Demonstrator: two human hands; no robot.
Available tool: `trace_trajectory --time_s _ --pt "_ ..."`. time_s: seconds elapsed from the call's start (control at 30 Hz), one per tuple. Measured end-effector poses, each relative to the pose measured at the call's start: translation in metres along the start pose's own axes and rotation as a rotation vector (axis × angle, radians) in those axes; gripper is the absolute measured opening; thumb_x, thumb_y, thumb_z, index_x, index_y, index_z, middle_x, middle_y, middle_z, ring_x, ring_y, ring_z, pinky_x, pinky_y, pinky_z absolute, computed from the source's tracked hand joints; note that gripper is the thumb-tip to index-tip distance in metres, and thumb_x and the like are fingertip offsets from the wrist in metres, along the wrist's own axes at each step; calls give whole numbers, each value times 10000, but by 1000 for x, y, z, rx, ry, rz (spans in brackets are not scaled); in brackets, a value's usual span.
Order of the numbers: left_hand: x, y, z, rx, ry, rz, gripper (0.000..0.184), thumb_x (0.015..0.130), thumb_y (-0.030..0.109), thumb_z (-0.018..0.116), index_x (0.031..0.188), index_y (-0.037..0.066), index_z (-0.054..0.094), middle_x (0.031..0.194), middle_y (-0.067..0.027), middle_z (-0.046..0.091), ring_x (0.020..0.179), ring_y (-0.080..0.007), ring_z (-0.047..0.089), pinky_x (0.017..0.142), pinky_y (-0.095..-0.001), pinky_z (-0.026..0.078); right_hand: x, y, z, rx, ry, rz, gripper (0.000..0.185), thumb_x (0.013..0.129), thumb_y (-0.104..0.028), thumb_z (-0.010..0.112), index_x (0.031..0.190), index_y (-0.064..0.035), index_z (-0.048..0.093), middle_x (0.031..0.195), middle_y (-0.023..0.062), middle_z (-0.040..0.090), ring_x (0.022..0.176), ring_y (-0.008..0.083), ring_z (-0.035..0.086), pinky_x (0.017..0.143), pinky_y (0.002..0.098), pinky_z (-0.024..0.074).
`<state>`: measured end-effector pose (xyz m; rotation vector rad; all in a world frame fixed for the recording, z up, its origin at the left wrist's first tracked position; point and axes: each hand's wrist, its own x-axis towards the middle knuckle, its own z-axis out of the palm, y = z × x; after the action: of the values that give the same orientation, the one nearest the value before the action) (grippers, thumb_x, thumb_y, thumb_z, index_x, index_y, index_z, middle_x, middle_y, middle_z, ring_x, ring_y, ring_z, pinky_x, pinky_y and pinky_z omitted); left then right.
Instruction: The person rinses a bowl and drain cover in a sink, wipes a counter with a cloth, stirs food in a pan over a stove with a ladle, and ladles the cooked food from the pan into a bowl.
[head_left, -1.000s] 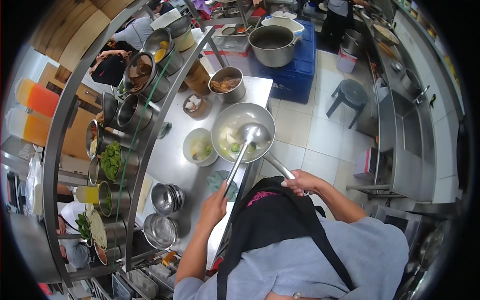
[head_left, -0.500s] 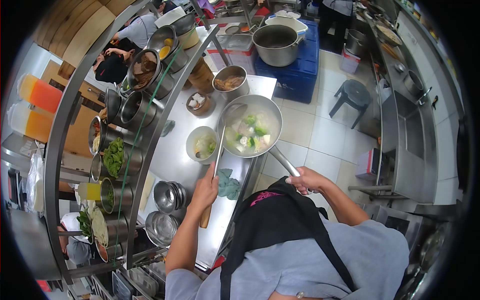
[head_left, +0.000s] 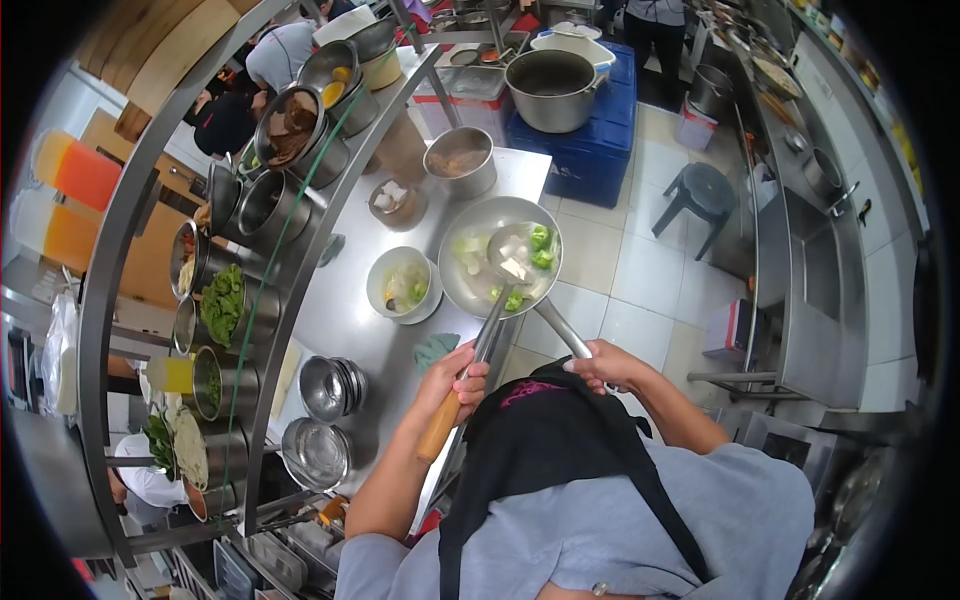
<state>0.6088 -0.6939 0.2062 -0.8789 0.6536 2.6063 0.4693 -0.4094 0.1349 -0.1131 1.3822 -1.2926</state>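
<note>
My left hand [head_left: 450,382] is closed round the ladle's handle [head_left: 439,428], whose wooden end points down toward my forearm. The ladle's bowl [head_left: 512,250] is inside the pan [head_left: 458,278], with pale pieces in it. Broccoli [head_left: 541,240] and other pale pieces lie in liquid around it. My right hand [head_left: 606,366] grips the end of the pan's metal handle [head_left: 563,328]. The pan is over the table's right edge. Just left of the pan, a white bowl [head_left: 403,285] on the table holds broth and vegetables.
Behind stand a pot of brown food [head_left: 460,163] and a small container with white pieces [head_left: 393,200]. A green cloth [head_left: 435,349] and stacked metal bowls [head_left: 333,388] are on the table [head_left: 375,345]. A shelf [head_left: 300,255] of containers runs along the left; a stool [head_left: 697,195] stands right.
The ladle has gone from the pan's left side to its middle and now holds pieces. My left hand has shifted right and turned, showing its fingers. My right hand keeps its grip.
</note>
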Motion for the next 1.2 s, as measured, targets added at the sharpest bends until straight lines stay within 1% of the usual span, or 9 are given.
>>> trace_trajectory --time_s 0.07,0.3,0.37,0.47,0.6,0.87,0.9,1.03,1.2 --pt "7 -1 -7 -141 -29 -26 289 1062 138 449 1346 87 440 792 -29 480 473 -17 421 375 -160 377 -1 7 -3 -12 -1 0 323 950 -174 686 824 -123 393 595 -21 444 476 81 453 405 280 416" --pt "-3 -1 -26 -187 -99 0 248 1062 133 447 1297 56 459 791 -24 467 469 -6 423 368 -155 388 -3 14 -7 -10 -28 -10 331 940 -187 703 847 -134 390 585 -25 431 473 81 446 400 281 409" --pt "-13 3 -37 -267 -183 -18 187 1061 154 466 1242 111 485 807 -24 485 479 -19 429 403 -180 385 -2 13 -7 -4 -35 -3 336 940 -188 704 843 -137 386 585 -27 426 472 79 441 400 279 408" --pt "-36 7 -41 -337 -185 50 240 1078 140 423 1293 44 470 799 -26 455 467 -14 427 377 -167 398 0 10 -1 9 -43 0 345 933 -195 715 836 -141 388 586 -32 419 461 75 429 394 273 403" --pt "-70 17 -61 -413 -213 120 245 1068 142 440 1288 57 507 816 -34 468 484 -31 450 412 -197 430 4 5 4 27 -55 -1 360 925 -197 724 833 -147 380 589 -39 403 452 70 415 387 268 395" --pt "-122 47 -87 -335 -109 283 208 1074 170 451 1245 87 538 820 -28 462 487 -21 451 397 -172 424 10 -4 4 0 -63 12 342 926 -202 714 832 -145 390 588 -41 391 450 75 408 386 275 393" --pt "-120 51 -98 -335 -67 299 163 1072 177 462 1191 101 543 813 -31 466 488 -20 450 397 -173 424 12 -4 3 -13 -63 18 333 927 -204 712 836 -141 398 587 -41 391 448 77 409 387 277 395" --pt "-99 62 -130 -288 6 307 125 1063 180 485 1169 131 531 810 -35 482 480 -31 437 395 -189 405 15 -9 4 -33 -72 16 343 944 -177 693 827 -143 373 592 -34 399 472 89 416 416 289 391" --pt "-59 52 -159 33 298 361 104 1046 192 512 1146 163 511 761 -21 499 479 -53 440 401 -214 391 19 -9 4 -24 -65 15 346 938 -177 698 830 -144 371 588 -34 395 470 89 415 417 287 391"
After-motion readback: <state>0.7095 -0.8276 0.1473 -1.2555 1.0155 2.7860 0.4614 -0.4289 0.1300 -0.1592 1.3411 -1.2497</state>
